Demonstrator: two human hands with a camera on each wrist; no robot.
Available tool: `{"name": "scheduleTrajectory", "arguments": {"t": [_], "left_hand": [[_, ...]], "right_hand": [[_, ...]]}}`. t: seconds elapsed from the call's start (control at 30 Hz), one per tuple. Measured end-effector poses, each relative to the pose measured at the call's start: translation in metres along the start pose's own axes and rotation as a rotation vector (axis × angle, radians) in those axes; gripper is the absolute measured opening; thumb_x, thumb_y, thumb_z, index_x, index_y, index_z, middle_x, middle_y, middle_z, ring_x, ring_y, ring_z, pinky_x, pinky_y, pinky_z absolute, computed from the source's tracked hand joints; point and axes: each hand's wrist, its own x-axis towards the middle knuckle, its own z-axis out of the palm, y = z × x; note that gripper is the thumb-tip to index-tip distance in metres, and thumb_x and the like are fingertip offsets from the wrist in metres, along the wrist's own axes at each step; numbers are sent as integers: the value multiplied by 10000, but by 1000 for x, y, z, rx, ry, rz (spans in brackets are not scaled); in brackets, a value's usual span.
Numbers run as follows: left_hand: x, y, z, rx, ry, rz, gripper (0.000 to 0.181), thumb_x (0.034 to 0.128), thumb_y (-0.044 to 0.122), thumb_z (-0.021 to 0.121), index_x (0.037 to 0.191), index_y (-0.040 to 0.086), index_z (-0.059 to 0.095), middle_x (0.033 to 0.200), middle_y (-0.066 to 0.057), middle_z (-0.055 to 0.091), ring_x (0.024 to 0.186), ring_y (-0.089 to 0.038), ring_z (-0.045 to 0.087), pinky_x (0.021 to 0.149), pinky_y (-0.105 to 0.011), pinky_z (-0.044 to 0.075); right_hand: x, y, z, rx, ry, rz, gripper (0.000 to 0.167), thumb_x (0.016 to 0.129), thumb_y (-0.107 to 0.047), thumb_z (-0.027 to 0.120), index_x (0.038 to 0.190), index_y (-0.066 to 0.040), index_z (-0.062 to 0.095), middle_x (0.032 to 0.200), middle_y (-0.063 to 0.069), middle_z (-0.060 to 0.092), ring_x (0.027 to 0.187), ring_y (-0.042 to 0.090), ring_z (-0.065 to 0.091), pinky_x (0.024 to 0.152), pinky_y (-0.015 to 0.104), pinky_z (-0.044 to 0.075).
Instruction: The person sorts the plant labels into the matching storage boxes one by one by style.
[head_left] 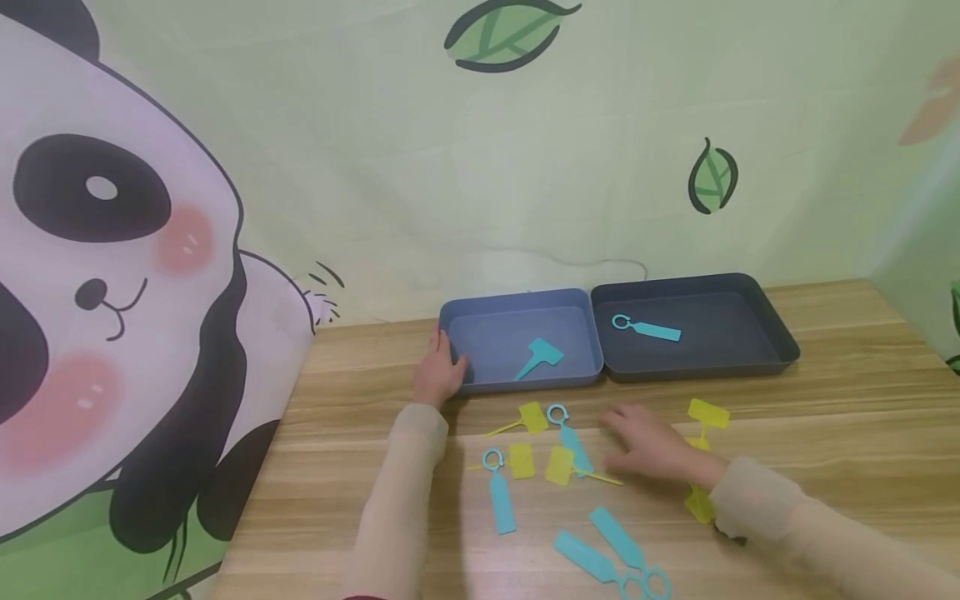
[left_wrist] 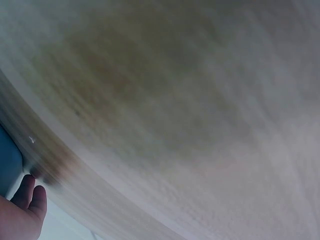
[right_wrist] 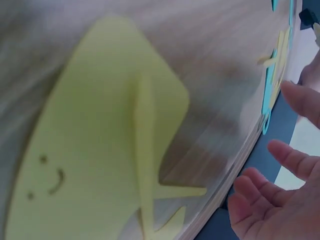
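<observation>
My left hand [head_left: 438, 371] grips the left wall of the blue tray [head_left: 525, 385], thumb toward the inside and fingers along the outside. A teal T-shaped plant label [head_left: 542, 355] lies in that tray. My right hand [head_left: 652, 442] hovers over the table with spread, relaxed fingers and holds nothing. Left of it lie a teal ring-ended tag [head_left: 574, 446] and a yellow T-shaped label [head_left: 559, 465], partly overlapping. Several yellow labels [head_left: 708, 413] lie beside and under the right wrist; one fills much of the right wrist view.
A dark grey tray [head_left: 705, 371] adjoins the blue one and holds a teal ring-ended tag [head_left: 656, 332]. More yellow labels [head_left: 533, 417] and teal tags [head_left: 502, 504] lie in front of the trays. Two teal tags [head_left: 585, 556] lie near the front. A printed wall cloth rises behind the table.
</observation>
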Motion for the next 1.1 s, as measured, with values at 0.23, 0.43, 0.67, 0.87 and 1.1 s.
{"name": "scheduleTrajectory", "arguments": {"t": [0.23, 0.43, 0.67, 0.87, 1.1], "left_hand": [[1, 0, 2, -6, 12, -11, 669, 886, 365, 403, 1409, 24, 161, 1500, -77, 69, 1271, -297, 343, 1008, -407, 335], [1, -1, 3, -7, 12, -9, 669, 887, 367, 399, 1408, 21, 160, 1499, -80, 76, 1274, -296, 338, 1010, -410, 333], [3, -2, 4, -6, 12, -6, 671, 888, 370, 393, 1409, 20, 155, 1499, -82, 75, 1279, -292, 330, 1015, -406, 328], [3, -2, 3, -20, 7, -8, 676, 886, 370, 396, 1410, 20, 150, 1500, -79, 66, 1275, -298, 335, 1013, -408, 330], [3, -3, 4, -18, 0, -13, 682, 883, 378, 391, 1413, 28, 141, 1501, -73, 58, 1252, -315, 364, 1002, -414, 341]], "right_hand": [[-1, -4, 5, -30, -50, -3, 122, 667, -143, 647, 706, -132, 531, 705, -35, 415, 643, 114, 366, 544, 219, 316], [-5, -5, 9, -18, -100, -1, 159, 691, -71, 607, 624, -149, 486, 678, -41, 400, 606, 99, 366, 509, 203, 309], [-3, -5, 11, 14, -120, 28, 176, 745, -168, 625, 626, -160, 496, 663, -46, 423, 590, 85, 381, 512, 200, 321], [-3, -11, 11, 46, -159, 32, 181, 698, -137, 668, 635, -140, 498, 693, -29, 434, 618, 104, 393, 528, 215, 338], [-3, -14, 13, 27, -170, 7, 182, 711, -101, 664, 639, -135, 500, 694, -34, 423, 619, 99, 381, 533, 210, 331]]}}
